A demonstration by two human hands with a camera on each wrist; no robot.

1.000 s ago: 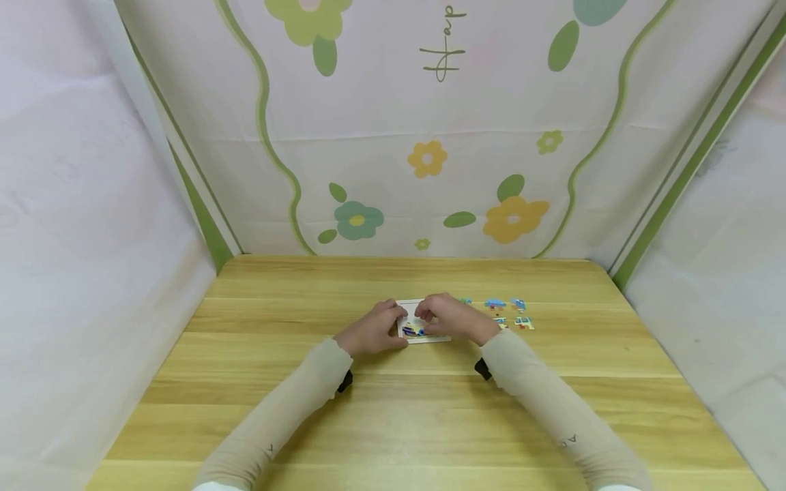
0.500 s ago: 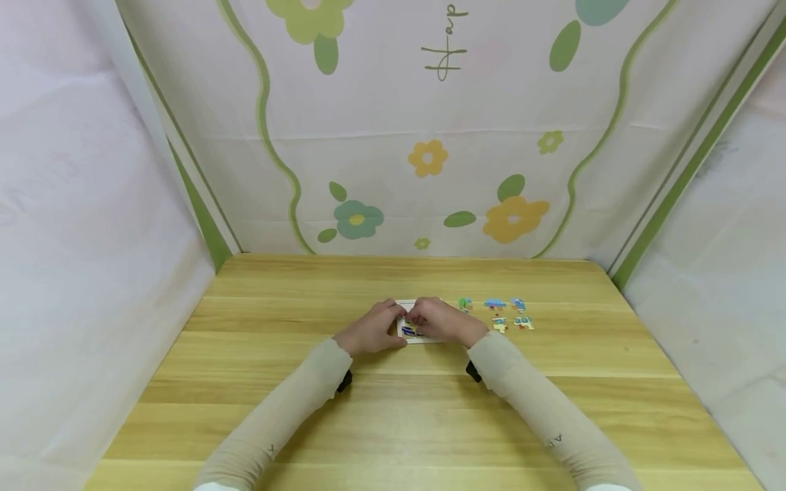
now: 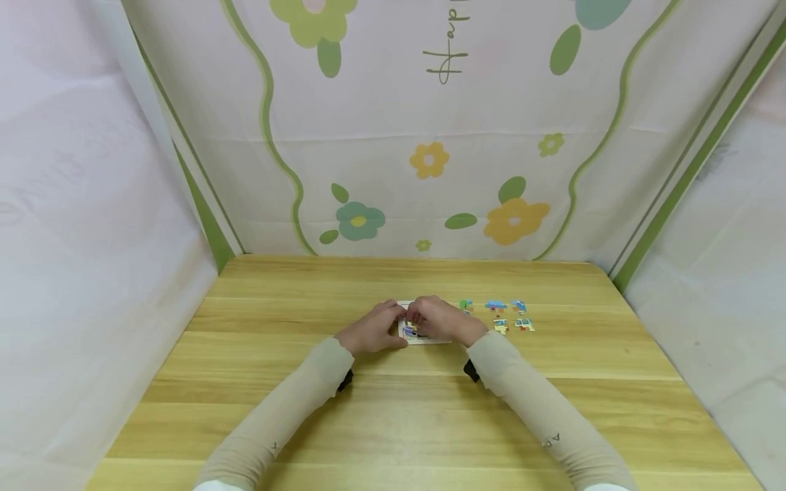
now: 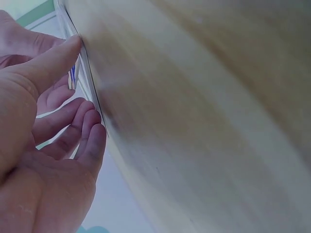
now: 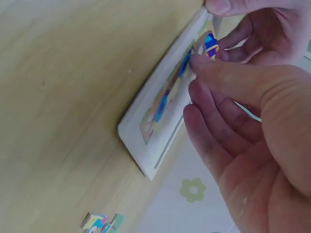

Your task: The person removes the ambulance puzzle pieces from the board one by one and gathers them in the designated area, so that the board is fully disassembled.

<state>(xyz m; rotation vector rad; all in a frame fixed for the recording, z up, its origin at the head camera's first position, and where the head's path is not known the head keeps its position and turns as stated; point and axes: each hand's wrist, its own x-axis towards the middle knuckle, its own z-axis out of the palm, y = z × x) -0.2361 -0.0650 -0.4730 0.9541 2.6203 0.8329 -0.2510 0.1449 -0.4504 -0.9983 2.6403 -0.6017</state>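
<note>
A small white jigsaw board (image 3: 443, 341) lies on the table between both hands, with part of its picture laid in. My left hand (image 3: 373, 329) holds its left side, the thumb at the near corner and the fingers toward the far corner. Above the board's left part, my right hand (image 3: 443, 319) pinches a puzzle piece. In the right wrist view this blue, yellow and purple piece (image 5: 211, 44) is tilted up at the thumb tip. Blue shapes show on the laid-in picture (image 5: 161, 107). From the head, the right hand covers much of the board.
Several loose puzzle pieces (image 3: 495, 305) lie in two rows right of the board, on the wooden table (image 3: 393, 409). Behind the table's far edge hangs a white cloth (image 3: 381, 157) printed with flowers. More cloth stands at both sides.
My right hand has moved a little left over the board, and its fingers have drawn together. More of the loose pieces on the right now show. The left hand has stayed in place.
</note>
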